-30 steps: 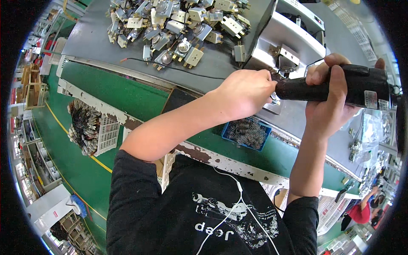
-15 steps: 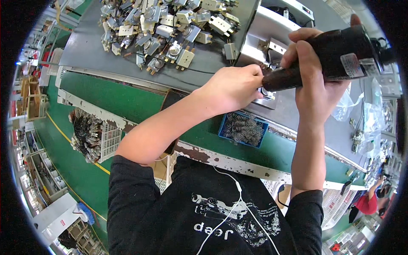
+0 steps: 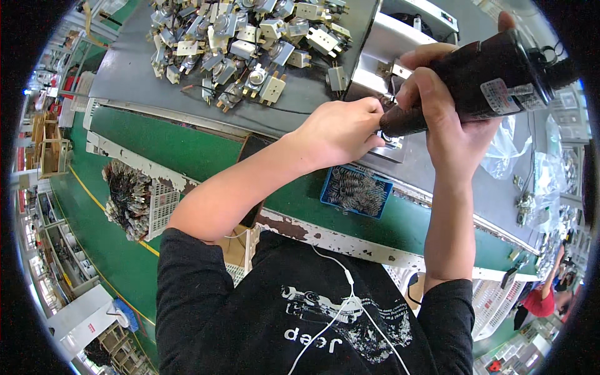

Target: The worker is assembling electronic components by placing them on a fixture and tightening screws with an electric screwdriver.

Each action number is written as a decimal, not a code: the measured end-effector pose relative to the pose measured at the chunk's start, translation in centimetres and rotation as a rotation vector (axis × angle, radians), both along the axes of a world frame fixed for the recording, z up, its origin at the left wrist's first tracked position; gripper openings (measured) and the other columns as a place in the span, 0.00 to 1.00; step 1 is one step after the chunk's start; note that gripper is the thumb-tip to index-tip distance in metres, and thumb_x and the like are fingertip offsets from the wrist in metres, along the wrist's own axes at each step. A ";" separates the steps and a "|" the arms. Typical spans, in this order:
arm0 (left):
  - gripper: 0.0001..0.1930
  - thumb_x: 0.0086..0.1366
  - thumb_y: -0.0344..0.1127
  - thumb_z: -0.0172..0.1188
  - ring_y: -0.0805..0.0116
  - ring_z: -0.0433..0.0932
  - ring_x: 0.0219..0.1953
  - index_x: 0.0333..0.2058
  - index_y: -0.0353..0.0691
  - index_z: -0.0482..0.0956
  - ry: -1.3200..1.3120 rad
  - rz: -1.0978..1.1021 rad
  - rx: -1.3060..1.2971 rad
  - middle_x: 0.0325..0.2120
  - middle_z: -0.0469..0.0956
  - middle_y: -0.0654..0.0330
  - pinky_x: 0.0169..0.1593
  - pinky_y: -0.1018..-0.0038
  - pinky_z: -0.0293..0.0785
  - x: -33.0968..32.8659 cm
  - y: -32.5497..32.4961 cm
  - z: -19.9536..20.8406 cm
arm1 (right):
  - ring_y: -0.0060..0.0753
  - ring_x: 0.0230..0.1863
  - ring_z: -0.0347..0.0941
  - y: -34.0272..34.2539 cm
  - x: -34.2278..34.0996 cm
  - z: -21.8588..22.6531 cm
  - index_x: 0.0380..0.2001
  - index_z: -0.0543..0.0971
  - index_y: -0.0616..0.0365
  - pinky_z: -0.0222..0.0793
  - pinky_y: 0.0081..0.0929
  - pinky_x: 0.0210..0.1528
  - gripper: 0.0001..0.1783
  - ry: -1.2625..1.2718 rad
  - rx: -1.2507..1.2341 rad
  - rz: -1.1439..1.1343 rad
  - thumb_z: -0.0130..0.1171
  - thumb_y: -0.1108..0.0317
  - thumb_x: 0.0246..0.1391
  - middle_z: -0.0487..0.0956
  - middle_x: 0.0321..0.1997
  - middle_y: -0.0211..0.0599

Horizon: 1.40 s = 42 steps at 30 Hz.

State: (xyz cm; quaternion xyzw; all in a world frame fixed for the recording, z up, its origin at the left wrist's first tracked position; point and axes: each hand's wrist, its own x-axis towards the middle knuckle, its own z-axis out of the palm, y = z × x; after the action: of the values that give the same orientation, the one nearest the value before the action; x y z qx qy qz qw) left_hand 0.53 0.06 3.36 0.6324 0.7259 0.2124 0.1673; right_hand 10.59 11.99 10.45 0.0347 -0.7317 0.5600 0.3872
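Note:
My right hand (image 3: 447, 112) is wrapped round a black electric screwdriver (image 3: 481, 78), held tilted with its narrow nose toward the lower left. My left hand (image 3: 344, 132) is closed, its thumb and fingers pressed together right at the tool's nose. What those fingers hold is hidden behind them and the nose. Beneath the nose a shiny metal part (image 3: 392, 139) shows in small part, at the near end of a metal fixture (image 3: 370, 81). Beside the fixture lies a grey block with prongs (image 3: 337, 79).
Many small grey and white electrical parts (image 3: 250, 47) are heaped on the grey worktop at the far left. A blue box (image 3: 349, 211) of metal springs (image 3: 357, 189) sits on the green ledge near me. Clear plastic bags (image 3: 505, 147) lie at the right. A person in red (image 3: 539, 303) is farther right.
My right hand and the screwdriver have shifted a little to the left, with the tool's rear end tilting slightly. My left hand has barely moved and stays at the nose.

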 end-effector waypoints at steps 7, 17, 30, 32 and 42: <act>0.18 0.64 0.44 0.63 0.50 0.82 0.38 0.42 0.33 0.76 0.017 0.022 0.047 0.42 0.77 0.54 0.43 0.59 0.80 0.1 -0.2 -0.6 | 0.25 0.24 0.74 -0.5 -0.4 -0.3 0.73 0.42 0.56 0.73 0.23 0.29 0.48 0.055 -0.057 -0.006 0.56 0.83 0.57 0.80 0.39 0.46; 0.18 0.65 0.43 0.62 0.51 0.82 0.39 0.41 0.31 0.77 -0.006 0.007 0.031 0.43 0.76 0.54 0.43 0.59 0.80 0.0 -0.1 -0.6 | 0.24 0.25 0.73 -0.2 -0.6 -0.6 0.74 0.40 0.55 0.73 0.23 0.29 0.50 0.071 -0.107 0.033 0.57 0.83 0.57 0.80 0.38 0.44; 0.18 0.60 0.45 0.66 0.51 0.81 0.38 0.39 0.35 0.78 0.032 -0.070 0.141 0.40 0.77 0.56 0.41 0.60 0.80 -1.0 -0.5 -1.4 | 0.25 0.24 0.74 -0.5 -0.1 -0.4 0.43 0.75 0.75 0.72 0.22 0.27 0.13 -0.005 -0.070 -0.151 0.57 0.77 0.56 0.82 0.42 0.52; 0.15 0.59 0.44 0.67 0.55 0.81 0.37 0.37 0.38 0.80 0.009 -0.055 0.254 0.38 0.77 0.58 0.40 0.62 0.80 -0.3 -0.2 -1.9 | 0.28 0.24 0.75 1.5 2.1 1.8 0.48 0.74 0.76 0.72 0.25 0.31 0.19 0.090 -0.240 0.002 0.60 0.70 0.59 0.81 0.36 0.47; 0.13 0.61 0.41 0.66 0.59 0.80 0.36 0.42 0.44 0.80 0.095 -0.063 0.338 0.35 0.75 0.61 0.39 0.65 0.79 0.2 0.0 -1.9 | 0.28 0.23 0.74 2.9 -1.4 2.5 0.40 0.78 0.75 0.73 0.26 0.30 0.11 0.329 -0.117 -0.257 0.60 0.74 0.60 0.79 0.23 0.43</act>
State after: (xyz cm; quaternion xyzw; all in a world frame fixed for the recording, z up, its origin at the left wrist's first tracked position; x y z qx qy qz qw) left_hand 0.72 0.02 1.49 0.6833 0.6669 0.2958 0.0305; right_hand 9.23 14.85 12.98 0.0095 -0.6233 0.5343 0.5709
